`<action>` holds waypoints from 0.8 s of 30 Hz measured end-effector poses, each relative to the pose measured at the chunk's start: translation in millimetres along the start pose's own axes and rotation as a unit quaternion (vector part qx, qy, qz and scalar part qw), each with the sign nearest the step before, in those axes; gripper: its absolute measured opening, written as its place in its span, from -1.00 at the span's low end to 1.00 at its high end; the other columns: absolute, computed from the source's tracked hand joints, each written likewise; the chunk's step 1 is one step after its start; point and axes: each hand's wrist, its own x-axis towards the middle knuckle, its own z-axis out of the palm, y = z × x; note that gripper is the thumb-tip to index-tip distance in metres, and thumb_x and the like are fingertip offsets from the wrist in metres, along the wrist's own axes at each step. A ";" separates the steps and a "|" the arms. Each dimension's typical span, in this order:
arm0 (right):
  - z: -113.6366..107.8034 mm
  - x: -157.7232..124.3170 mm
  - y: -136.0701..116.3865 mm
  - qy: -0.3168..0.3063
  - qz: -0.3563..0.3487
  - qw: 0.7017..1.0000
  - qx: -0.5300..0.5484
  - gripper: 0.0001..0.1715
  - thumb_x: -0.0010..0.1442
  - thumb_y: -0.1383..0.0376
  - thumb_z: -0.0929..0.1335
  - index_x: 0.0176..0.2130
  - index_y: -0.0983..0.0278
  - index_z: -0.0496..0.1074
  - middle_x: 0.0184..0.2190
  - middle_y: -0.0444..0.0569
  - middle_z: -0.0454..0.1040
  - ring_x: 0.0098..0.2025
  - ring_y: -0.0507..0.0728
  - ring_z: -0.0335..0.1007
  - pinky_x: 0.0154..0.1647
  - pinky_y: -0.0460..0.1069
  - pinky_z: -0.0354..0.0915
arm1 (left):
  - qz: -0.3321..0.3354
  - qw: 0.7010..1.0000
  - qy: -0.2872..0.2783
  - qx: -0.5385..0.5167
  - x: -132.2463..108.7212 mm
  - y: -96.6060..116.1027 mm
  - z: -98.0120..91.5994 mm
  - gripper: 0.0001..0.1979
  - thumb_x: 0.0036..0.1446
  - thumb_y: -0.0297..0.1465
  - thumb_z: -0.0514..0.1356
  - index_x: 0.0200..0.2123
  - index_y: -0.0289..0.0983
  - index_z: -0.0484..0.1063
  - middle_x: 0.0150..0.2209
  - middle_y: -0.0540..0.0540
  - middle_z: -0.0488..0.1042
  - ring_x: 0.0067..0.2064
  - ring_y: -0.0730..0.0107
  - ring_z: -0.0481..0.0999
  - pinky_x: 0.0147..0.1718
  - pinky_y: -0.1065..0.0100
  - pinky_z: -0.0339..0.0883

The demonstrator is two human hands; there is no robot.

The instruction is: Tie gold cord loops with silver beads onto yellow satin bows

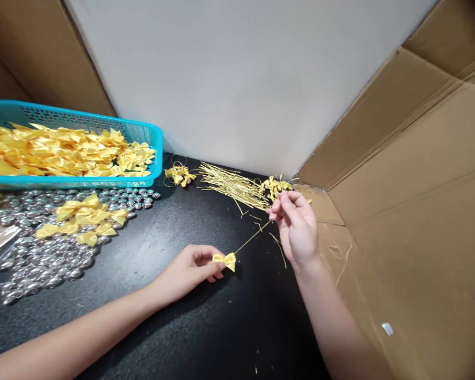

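Left hand [203,264] narrow, pinching a yellow bow [225,259] between thumb and fingers, low over the middle of the tabletop [182,338]. Right hand [298,227] also pinched, on the far end of a gold cord [253,237] running straight up from the bow; exact fingertip contact partly hidden. Just behind, a bundle of gold strands [233,184] lies flat, with a small bow cluster [180,174] at its left end and a second bow cluster [277,184] at its right, the latter partly blocked by the right hand. Cut bits scattered nearby. Far left: turquoise basket [160,153] full of loose yellow bows [63,150]; in front of it a spread of shiny silver beads [43,264], several bows [87,214] lying on top, clear plastic [0,250] at the left edge. White panel [241,79] walls off the back, cardboard [419,158] hems in the right side close to the right forearm, more cardboard at back left. Small white scrap [387,329] on the right cardboard. Writing: raised letters along basket's front rim, too blurred to read for sure.
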 end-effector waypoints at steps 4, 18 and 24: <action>0.2 -2.9 4.7 -0.019 -0.005 1.000 -0.016 -0.83 0.09 0.23 0.45 -0.39 0.23 0.39 -0.64 -0.30 0.21 -0.62 -0.09 0.08 -0.50 -0.13 0.35 | -0.003 1.000 0.003 -0.006 -0.2 -1.1 -1.3 -0.69 -0.02 -0.15 0.29 -0.37 -0.30 0.55 -0.53 0.01 0.53 -0.45 0.40 0.47 -0.37 0.40 0.34; -23.8 -32.3 7.2 -0.017 -0.025 0.995 -0.100 -0.86 0.22 0.23 0.41 -0.35 0.23 0.44 -0.53 -0.25 0.26 -0.63 -0.10 0.11 -0.63 -0.15 0.23 | 0.022 0.999 0.032 -0.020 -0.9 -6.4 -1.9 -0.62 -0.01 -0.15 0.32 -0.19 -0.30 0.62 -0.43 -0.07 0.61 -0.44 0.35 0.51 -0.37 0.36 0.41; -10.6 -39.7 -5.7 -0.050 -0.038 0.994 -0.085 -0.87 0.24 0.24 0.40 -0.35 0.23 0.45 -0.47 -0.20 0.32 -0.61 -0.09 0.15 -0.61 -0.14 0.25 | 0.028 0.999 0.014 -0.025 -0.5 -8.7 -2.2 -0.60 0.07 -0.15 0.27 -0.13 -0.31 0.60 -0.37 -0.12 0.63 -0.38 0.32 0.54 -0.32 0.35 0.42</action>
